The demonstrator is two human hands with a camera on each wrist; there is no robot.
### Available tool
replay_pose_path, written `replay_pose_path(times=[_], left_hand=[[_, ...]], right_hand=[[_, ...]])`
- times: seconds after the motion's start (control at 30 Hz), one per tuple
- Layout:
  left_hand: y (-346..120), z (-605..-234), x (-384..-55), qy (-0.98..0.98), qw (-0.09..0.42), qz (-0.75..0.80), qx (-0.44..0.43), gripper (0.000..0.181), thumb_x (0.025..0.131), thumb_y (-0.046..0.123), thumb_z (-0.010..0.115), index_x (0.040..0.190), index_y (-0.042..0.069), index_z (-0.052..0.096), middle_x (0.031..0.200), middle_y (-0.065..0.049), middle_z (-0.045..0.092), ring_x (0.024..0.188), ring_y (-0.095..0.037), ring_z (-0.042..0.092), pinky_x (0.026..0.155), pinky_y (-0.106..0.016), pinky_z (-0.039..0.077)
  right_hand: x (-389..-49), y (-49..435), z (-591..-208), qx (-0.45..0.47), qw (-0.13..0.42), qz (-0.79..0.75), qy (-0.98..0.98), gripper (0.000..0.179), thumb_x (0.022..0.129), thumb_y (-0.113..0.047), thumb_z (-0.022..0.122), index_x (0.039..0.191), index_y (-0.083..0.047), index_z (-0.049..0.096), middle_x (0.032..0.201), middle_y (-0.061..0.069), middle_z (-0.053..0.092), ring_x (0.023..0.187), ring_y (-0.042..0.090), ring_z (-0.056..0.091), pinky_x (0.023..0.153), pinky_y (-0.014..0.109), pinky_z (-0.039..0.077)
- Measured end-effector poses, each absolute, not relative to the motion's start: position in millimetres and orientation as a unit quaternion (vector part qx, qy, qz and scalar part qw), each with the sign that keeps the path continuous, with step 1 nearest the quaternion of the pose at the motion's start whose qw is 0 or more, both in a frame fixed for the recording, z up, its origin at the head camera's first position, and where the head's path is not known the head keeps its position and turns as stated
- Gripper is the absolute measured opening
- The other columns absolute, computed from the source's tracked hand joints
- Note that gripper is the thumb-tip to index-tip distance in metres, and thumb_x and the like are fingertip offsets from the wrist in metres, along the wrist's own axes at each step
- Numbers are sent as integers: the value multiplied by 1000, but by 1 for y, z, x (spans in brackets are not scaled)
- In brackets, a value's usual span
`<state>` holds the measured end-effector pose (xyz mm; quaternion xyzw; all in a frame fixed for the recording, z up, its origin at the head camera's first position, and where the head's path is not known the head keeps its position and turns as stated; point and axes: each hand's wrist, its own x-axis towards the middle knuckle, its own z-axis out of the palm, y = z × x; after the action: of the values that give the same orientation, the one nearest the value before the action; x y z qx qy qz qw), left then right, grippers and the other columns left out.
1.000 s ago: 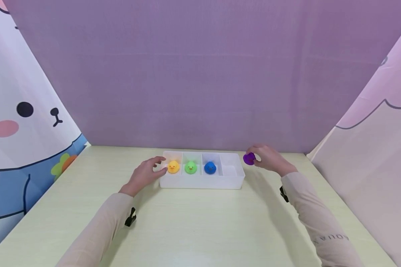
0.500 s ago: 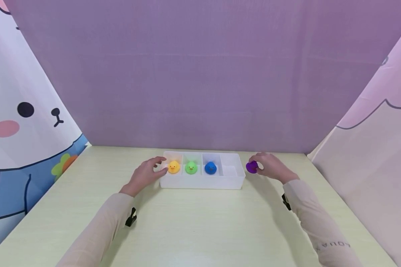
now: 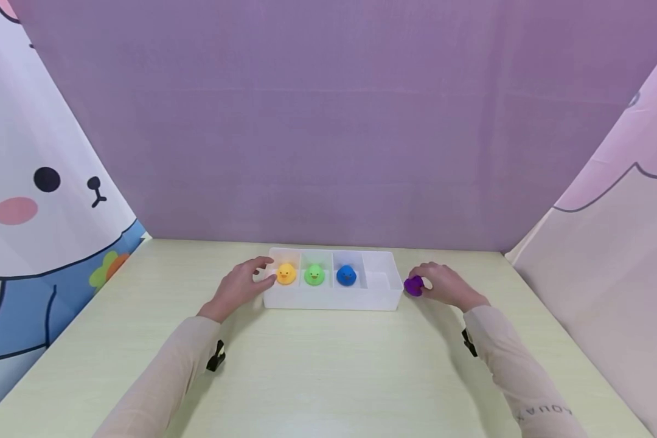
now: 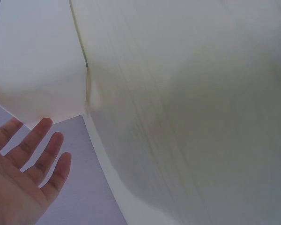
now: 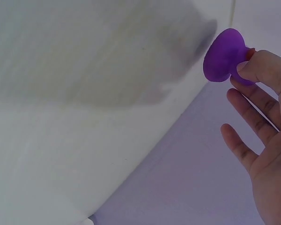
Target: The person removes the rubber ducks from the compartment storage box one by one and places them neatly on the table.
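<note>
A white box (image 3: pixel 328 298) with a row of compartments stands on the table. From left to right it holds a yellow toy duck (image 3: pixel 286 274), a green toy duck (image 3: pixel 314 275) and a blue toy duck (image 3: pixel 347 275); the rightmost compartment holds nothing. My left hand (image 3: pixel 240 287) rests at the box's left end, its fingers loosely extended in the left wrist view. Just outside the right end, my right hand (image 3: pixel 446 286) pinches a purple toy duck (image 5: pixel 225 56) between thumb and index finger. The duck is tilted, its flat base turned away from the palm.
The pale wooden table (image 3: pixel 328 365) extends in front of the box and to both sides. Behind it hangs a plain purple cloth (image 3: pixel 328 134). Printed cloths with cartoon figures (image 3: pixel 46 201) close off the left and right sides.
My right hand has come nearer and lower with the purple duck, from behind the box's right corner to beside its right end. The left hand and the box have stayed put.
</note>
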<state>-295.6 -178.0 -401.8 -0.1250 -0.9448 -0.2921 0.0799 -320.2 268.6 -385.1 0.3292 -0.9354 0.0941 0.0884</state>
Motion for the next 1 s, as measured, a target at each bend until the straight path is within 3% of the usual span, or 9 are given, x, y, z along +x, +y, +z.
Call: replay_pose_path(times=[1.0], left_hand=[[-178,-402,-295,-943,83,-295,-126,47,86,37,58,126,13,52,119,-12,59,102,-30,57,74,-43,49]], right_hand=[[-317,270,-391,326,67,104,-937,30,72,-2,72,100,-8,66,95,7,66,92,29,60,82,45,47]])
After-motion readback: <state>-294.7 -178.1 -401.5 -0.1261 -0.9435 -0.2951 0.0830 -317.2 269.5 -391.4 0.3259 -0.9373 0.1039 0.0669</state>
